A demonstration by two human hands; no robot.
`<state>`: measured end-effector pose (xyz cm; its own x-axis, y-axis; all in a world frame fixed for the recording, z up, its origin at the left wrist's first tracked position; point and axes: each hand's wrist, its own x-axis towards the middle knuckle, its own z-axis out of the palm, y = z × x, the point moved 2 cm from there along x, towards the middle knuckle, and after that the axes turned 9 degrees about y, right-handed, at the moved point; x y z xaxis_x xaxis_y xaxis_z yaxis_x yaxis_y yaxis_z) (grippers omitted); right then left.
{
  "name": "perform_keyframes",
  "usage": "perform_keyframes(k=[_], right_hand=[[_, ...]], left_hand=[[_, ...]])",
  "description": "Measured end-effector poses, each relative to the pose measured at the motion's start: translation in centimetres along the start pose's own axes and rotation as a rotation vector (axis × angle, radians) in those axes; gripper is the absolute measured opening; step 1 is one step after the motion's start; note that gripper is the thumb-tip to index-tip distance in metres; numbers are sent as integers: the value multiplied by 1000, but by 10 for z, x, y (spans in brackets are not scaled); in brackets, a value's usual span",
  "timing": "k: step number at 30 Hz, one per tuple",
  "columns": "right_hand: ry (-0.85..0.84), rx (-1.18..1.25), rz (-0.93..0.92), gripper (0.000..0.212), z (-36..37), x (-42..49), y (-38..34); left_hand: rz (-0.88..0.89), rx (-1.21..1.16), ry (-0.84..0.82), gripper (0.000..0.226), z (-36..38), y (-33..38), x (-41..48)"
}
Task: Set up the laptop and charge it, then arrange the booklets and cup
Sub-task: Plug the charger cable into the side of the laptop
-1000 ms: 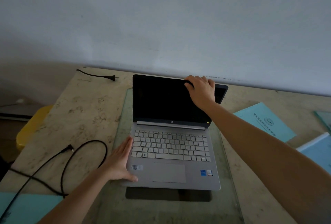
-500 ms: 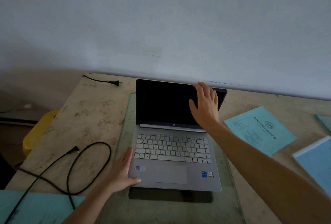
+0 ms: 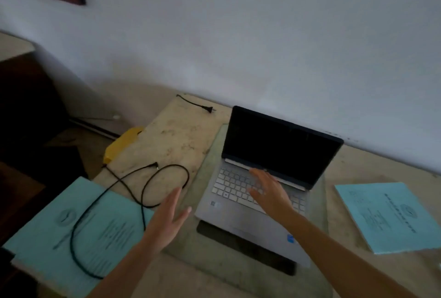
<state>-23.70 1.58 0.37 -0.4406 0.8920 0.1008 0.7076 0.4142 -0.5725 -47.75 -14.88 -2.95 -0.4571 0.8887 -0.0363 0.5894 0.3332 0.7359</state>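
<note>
The silver laptop (image 3: 281, 149) stands open with a dark screen on a glass sheet (image 3: 205, 154) on the table. My right hand (image 3: 268, 192) hovers open above its keyboard, holding nothing. My left hand (image 3: 167, 221) is off the laptop, fingers straight, over the table to its left. A black charger cable (image 3: 148, 190) loops to the left of the laptop, its small plug tip (image 3: 156, 166) lying free. Part of the cable runs across a light blue booklet (image 3: 78, 233) at the front left. Another blue booklet (image 3: 391, 216) lies to the right. No cup is in view.
A second black cord with a two-pin plug (image 3: 210, 109) lies at the table's back edge near the white wall. A yellow object (image 3: 124, 142) sits beyond the table's left edge. Dark furniture (image 3: 28, 111) stands further left.
My right hand left the screen's top edge and came down over the keyboard. My left hand lifted off the laptop's front left corner. The view swung left and tilted.
</note>
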Motion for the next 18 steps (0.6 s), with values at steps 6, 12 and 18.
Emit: perform_keyframes(k=[6, 12, 18], right_hand=[[-214, 221, -69, 31, 75, 21, -85], [-469, 256, -134, 39, 162, 28, -155], [-449, 300, 87, 49, 228, 83, -196]], left_hand=[[-225, 50, 253, 62, -56, -56, -45], [-328, 25, 299, 62, -106, -120, -43], [-278, -24, 234, 61, -140, -165, 8]])
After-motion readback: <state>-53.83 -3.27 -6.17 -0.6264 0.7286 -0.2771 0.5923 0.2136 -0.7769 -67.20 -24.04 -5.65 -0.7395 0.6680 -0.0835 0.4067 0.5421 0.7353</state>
